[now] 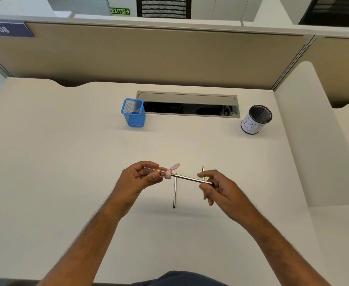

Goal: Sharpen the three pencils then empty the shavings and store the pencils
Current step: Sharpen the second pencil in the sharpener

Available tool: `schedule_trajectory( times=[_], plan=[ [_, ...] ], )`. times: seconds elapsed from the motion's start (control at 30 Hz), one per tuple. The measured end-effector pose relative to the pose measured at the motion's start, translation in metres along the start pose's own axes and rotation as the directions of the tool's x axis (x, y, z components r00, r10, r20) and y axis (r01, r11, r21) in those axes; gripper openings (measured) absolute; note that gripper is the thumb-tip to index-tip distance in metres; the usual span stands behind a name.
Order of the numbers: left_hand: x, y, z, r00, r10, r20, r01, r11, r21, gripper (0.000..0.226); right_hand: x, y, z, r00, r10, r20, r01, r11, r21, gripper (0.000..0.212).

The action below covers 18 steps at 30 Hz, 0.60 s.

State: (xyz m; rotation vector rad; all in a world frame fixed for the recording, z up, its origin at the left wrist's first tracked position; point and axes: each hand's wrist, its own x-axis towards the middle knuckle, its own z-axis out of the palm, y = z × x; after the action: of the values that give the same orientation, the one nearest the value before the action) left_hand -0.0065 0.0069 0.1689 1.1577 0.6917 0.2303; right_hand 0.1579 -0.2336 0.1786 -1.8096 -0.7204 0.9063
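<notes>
Beige partition panels (148, 58) close off the far side of our pale bench (66, 182), and a rounded white divider (313, 141) walls in its right edge, while the near and left parts lie broad and bare around our arms. We hold the work over the middle of the bench, nearer to us than to the partition. Our left hand (137, 178) has its fingers curled round a clear pink sharpener (159, 172), a small tube with a pink cap end and its lid flap standing up. Our right hand (214, 185) pinches the back end of a slim grey pencil (190, 179) between thumb and fingers, and the pencil's front end sits in the sharpener's cap. Two more pencils lie on the bench below: one (174, 195) runs straight toward us beneath the sharpener, and the other (203, 168), its sharpened tip pointing away from us, is partly hidden behind our right fingers. A blue mesh holder (133, 114) stands at the left end of an open cable tray (190, 106) set into the bench; we cannot tell what, if anything, is inside it. Well to the right stands a round black mesh cup (256, 119) wrapped in white paper with handwritten letters.
</notes>
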Motion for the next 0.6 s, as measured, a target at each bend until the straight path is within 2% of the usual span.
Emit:
schedule_trajectory(
  times=[0.13,0.23,0.33,0.43,0.5,0.6],
  plan=[
    [-0.0003,-0.0015,0.0013,1.000,0.007,-0.007,-0.007,1.000,-0.008,0.039,-0.0012,-0.0016,0.0030,0.995,-0.054,-0.090,0.044,0.993,-0.113,0.009],
    [-0.0008,0.0000,0.0007,1.000,0.008,0.001,-0.008,1.000,-0.012,0.038,-0.0033,-0.0015,0.0057,0.987,-0.068,-0.146,0.048,0.990,-0.134,0.009],
    [-0.0015,0.0003,0.0007,1.000,-0.008,0.027,0.008,1.000,-0.007,0.037,-0.0041,0.0001,0.0068,0.992,-0.039,-0.120,0.032,0.997,-0.068,0.019],
    [-0.0014,-0.0021,0.0024,0.998,-0.021,0.053,0.021,1.000,-0.005,0.037,-0.0017,-0.0002,0.0042,0.995,0.057,-0.078,-0.054,0.998,0.031,0.032],
    [-0.0013,-0.0030,0.0036,0.998,-0.024,0.058,0.024,1.000,0.000,0.038,-0.0017,0.0003,0.0019,0.995,0.086,-0.051,-0.082,0.994,0.068,0.032],
    [-0.0013,-0.0039,0.0042,0.999,-0.018,0.033,0.018,1.000,-0.001,0.038,-0.0054,-0.0011,0.0008,0.999,0.032,-0.032,-0.031,0.999,0.032,0.026]
  ],
)
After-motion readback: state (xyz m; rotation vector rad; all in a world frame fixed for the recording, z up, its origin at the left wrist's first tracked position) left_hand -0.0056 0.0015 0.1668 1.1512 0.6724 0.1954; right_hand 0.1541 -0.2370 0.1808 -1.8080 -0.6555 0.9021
